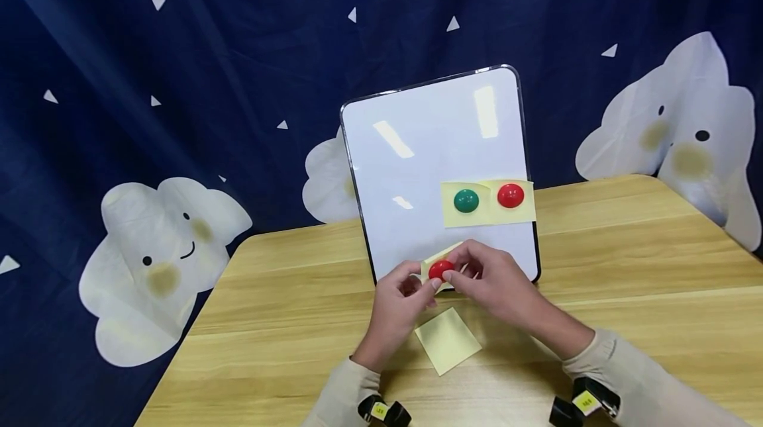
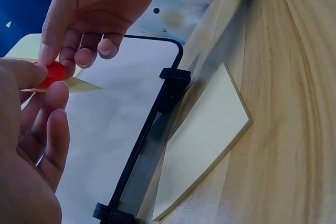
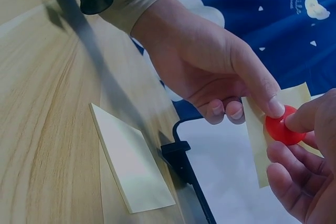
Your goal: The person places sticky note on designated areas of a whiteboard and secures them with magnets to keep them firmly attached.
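Both hands meet in front of the lower part of the whiteboard (image 1: 411, 175). Between them is a yellow sticky note (image 3: 255, 148) with a domed red magnet (image 1: 441, 270) on its face. My left hand (image 1: 395, 304) pinches the note and magnet, thumb on the magnet. My right hand (image 1: 497, 281) pinches them from the other side, its thumb also on the red dome. On the board's right side are two more yellow notes, one under a green magnet (image 1: 466, 200), the other under a red magnet (image 1: 510, 195). The fingers partly cover the held note.
A pad of yellow sticky notes (image 1: 448, 341) lies on the wooden table (image 1: 286, 347) just below the hands. Black feet (image 2: 175, 85) support the board's lower edge. Behind the table hangs a dark blue curtain (image 1: 256, 30) with white clouds and triangles.
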Demonstrator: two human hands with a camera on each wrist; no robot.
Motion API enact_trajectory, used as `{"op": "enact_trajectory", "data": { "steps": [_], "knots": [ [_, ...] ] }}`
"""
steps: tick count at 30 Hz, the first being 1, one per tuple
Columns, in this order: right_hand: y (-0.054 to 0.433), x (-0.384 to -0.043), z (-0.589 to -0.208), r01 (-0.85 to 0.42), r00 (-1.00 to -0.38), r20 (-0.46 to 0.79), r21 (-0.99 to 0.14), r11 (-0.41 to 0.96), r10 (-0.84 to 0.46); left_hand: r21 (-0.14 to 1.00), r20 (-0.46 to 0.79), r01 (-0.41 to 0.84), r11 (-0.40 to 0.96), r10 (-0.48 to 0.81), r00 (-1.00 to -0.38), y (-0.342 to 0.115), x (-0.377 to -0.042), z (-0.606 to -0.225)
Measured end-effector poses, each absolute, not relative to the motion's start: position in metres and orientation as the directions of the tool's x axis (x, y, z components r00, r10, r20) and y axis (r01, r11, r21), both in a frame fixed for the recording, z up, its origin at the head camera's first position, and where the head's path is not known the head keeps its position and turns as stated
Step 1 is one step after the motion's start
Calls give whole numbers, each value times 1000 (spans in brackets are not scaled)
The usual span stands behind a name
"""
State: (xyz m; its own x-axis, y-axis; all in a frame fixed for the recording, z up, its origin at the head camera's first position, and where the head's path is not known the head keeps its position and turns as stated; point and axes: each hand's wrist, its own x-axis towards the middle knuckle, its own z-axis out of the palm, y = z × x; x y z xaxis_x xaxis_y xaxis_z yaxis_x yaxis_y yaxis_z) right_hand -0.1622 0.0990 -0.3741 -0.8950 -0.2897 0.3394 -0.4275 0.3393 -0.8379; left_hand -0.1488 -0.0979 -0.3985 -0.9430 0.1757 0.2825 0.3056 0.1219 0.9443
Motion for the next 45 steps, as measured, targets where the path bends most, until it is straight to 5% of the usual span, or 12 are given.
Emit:
{"op": "enact_trajectory", "data": {
  "steps": [26, 45],
  "knots": [
    [100, -160, -372, -440, -896, 378, -823, 360, -233, 957, 273, 277, 88, 56, -961, -92, -150, -401],
    [100, -163, -377, -453, -889, 387, -821, 347, -245, 956, 294, 294, 5, -65, -954, -94, -180, -378]
  ]
}}
